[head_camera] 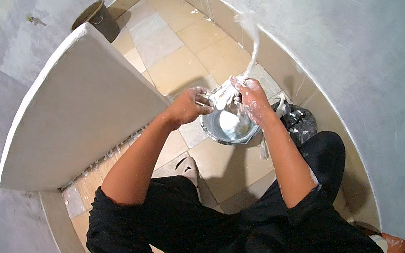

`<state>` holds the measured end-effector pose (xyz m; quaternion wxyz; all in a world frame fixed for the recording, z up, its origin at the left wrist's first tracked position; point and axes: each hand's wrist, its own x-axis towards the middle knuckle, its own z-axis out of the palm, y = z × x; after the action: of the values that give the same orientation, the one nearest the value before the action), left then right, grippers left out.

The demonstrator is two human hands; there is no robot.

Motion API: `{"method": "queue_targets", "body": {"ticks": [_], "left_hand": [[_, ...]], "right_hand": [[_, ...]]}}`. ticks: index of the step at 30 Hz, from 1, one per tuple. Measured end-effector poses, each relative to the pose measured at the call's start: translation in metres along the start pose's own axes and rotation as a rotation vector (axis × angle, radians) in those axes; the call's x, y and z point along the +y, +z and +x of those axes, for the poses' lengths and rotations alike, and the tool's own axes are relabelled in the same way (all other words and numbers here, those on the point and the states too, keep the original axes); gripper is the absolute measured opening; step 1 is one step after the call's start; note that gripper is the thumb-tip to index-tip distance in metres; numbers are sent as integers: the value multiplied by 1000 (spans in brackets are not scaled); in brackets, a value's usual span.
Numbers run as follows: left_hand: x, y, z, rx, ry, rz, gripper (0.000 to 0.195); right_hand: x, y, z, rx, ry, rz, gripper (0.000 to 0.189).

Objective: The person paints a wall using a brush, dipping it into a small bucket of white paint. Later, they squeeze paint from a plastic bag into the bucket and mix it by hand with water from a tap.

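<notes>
My right hand (252, 97), smeared with white paste, grips a clump of paste-coated fibrous material (223, 96). A loose white strand (254, 50) trails from this hand up towards the wall. My left hand (196, 105) is at the clump's left side, fingers apart and curved; whether they pinch it is unclear. Below both hands a bucket (212, 135) stands on the floor, its rim streaked white. Inside it lies a white mass of paste (232, 121). A black plastic bag (299, 121) sits right of the bucket, marked with white.
A low white partition (82, 111) rises at my left. A dark bucket (103, 22) stands behind it at the far wall. The grey plastered wall (369, 56) runs along my right above a tan skirting (288, 60). White spatters dot the tiled floor (176, 68).
</notes>
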<state>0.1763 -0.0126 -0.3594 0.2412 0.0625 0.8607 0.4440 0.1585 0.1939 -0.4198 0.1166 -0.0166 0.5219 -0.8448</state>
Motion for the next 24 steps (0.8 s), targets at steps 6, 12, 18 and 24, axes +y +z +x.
{"method": "queue_targets", "body": {"ticks": [6, 12, 18, 24], "left_hand": [[2, 15, 8, 147, 20, -165, 45], [7, 19, 7, 305, -67, -51, 46], [8, 3, 4, 259, -10, -3, 36], [5, -9, 0, 256, -108, -175, 26]], "right_hand": [[-1, -4, -1, 7, 115, 254, 21], [6, 2, 1, 25, 31, 283, 25], [2, -8, 3, 96, 21, 64, 27], [7, -12, 9, 111, -4, 38, 28]]}}
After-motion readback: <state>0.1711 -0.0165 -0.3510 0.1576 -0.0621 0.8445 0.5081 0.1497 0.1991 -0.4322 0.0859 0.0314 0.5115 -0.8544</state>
